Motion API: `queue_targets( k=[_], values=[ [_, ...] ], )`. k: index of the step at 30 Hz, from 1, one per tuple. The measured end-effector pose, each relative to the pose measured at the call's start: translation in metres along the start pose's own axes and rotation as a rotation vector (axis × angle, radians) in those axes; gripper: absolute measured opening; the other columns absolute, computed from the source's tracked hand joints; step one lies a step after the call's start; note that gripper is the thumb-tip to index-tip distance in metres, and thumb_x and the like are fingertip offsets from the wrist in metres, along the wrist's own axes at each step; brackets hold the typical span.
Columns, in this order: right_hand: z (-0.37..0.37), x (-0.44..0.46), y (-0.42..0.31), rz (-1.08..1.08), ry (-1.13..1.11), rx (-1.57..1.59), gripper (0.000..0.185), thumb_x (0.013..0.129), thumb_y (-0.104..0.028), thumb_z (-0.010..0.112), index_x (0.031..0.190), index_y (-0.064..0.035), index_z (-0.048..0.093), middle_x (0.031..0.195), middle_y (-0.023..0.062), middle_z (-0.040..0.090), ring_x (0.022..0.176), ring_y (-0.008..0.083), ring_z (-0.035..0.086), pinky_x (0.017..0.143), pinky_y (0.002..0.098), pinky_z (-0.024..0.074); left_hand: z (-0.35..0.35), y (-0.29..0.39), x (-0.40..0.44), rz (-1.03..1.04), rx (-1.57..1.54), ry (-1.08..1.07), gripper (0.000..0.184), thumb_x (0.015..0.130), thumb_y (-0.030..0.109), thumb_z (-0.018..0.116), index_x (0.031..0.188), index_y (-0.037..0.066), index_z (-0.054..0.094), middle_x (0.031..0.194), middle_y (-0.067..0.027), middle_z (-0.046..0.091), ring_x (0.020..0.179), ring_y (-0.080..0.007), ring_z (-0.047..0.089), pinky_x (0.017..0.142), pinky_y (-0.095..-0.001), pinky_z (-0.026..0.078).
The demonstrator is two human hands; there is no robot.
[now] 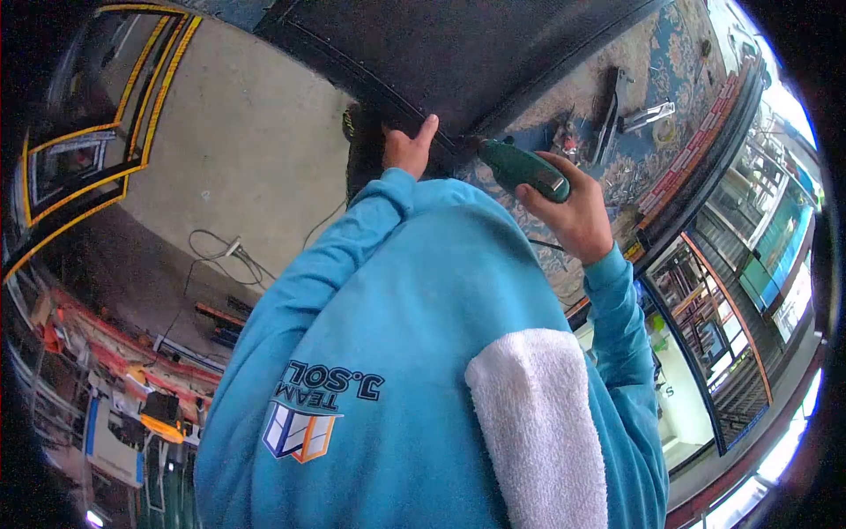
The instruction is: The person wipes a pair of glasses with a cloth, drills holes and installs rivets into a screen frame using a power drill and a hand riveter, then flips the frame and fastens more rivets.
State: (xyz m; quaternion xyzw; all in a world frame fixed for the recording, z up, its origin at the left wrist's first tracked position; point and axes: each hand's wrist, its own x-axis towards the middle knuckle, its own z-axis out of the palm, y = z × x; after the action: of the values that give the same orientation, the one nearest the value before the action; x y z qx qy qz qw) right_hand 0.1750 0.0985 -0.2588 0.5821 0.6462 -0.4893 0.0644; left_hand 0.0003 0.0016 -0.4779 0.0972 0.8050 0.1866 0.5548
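A large black panel [379, 53] with a raised border fills the top of the view. At its near corner is my left hand [409, 148], the thumb lying on top along the border and the fingers curled over the edge, partly hidden. My right hand [573, 207] is wrapped round the body of a green power drill [524, 169]. The drill's dark front end points left, at the panel's border close to my left thumb. Whether its tip touches the panel I cannot tell.
Right of the panel, tools and metal scraps [617, 115] lie on a blue patterned carpet [674, 53]. A cable with a white plug [233, 247] lies on the concrete floor [238, 115] at left. Yellow-edged frames [145, 88] stand at far left, glazed frames [714, 335] at right. A white towel [538, 414] hangs on my chest.
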Motion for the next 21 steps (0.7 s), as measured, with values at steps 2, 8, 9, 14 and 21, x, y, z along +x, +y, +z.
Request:
queue_targets(
  k=[2, 8, 9, 14, 21],
  values=[
    [0.001, 0.002, 0.000, -0.015, -0.001, -0.008, 0.055, 0.073, -0.032, 0.076, 0.114, 0.0022, 0.062, 0.095, 0.0169, 0.070, 0.089, 0.0195, 0.068, 0.080, 0.0332, 0.0525, -0.001, -0.002, 0.004, 0.001, 0.023, -0.048, 0.094, 0.077, 0.071, 0.057, 0.115, -0.015, 0.053, 0.117, -0.0319, 0.057, 0.111, -0.0433, 0.055, 0.095, -0.0438, 0.043],
    [0.002, 0.005, -0.004, -0.054, -0.033, -0.027, 0.056, 0.073, -0.031, 0.076, 0.114, 0.0032, 0.062, 0.096, 0.0166, 0.070, 0.090, 0.0187, 0.067, 0.080, 0.0327, 0.0524, 0.005, -0.007, 0.002, 0.130, -0.143, 0.087, 0.091, 0.086, 0.072, 0.040, 0.108, -0.014, 0.059, 0.116, -0.0341, 0.057, 0.110, -0.0473, 0.054, 0.095, -0.0455, 0.042],
    [0.003, 0.005, -0.005, -0.063, -0.037, -0.009, 0.056, 0.073, -0.031, 0.077, 0.114, 0.0035, 0.062, 0.096, 0.0164, 0.070, 0.090, 0.0184, 0.067, 0.080, 0.0324, 0.0524, 0.001, -0.002, -0.003, 0.100, -0.136, 0.063, 0.091, 0.086, 0.072, 0.038, 0.109, -0.014, 0.059, 0.115, -0.0343, 0.057, 0.110, -0.0473, 0.053, 0.095, -0.0457, 0.042],
    [0.006, 0.010, -0.009, -0.072, -0.035, -0.017, 0.054, 0.074, -0.029, 0.077, 0.114, 0.0043, 0.062, 0.096, 0.0154, 0.070, 0.090, 0.0164, 0.066, 0.080, 0.0308, 0.0525, 0.004, -0.008, 0.004, 0.139, -0.177, 0.045, 0.093, 0.087, 0.073, 0.035, 0.112, -0.014, 0.057, 0.118, -0.0341, 0.056, 0.110, -0.0475, 0.053, 0.096, -0.0466, 0.041],
    [0.006, 0.012, -0.007, -0.059, -0.056, 0.015, 0.053, 0.074, -0.027, 0.077, 0.113, 0.0053, 0.061, 0.097, 0.0155, 0.070, 0.091, 0.0155, 0.066, 0.080, 0.0305, 0.0528, 0.008, -0.010, 0.003, 0.097, -0.141, 0.073, 0.095, 0.086, 0.075, 0.034, 0.111, -0.015, 0.056, 0.118, -0.0344, 0.055, 0.112, -0.0471, 0.052, 0.097, -0.0463, 0.040]
  ],
)
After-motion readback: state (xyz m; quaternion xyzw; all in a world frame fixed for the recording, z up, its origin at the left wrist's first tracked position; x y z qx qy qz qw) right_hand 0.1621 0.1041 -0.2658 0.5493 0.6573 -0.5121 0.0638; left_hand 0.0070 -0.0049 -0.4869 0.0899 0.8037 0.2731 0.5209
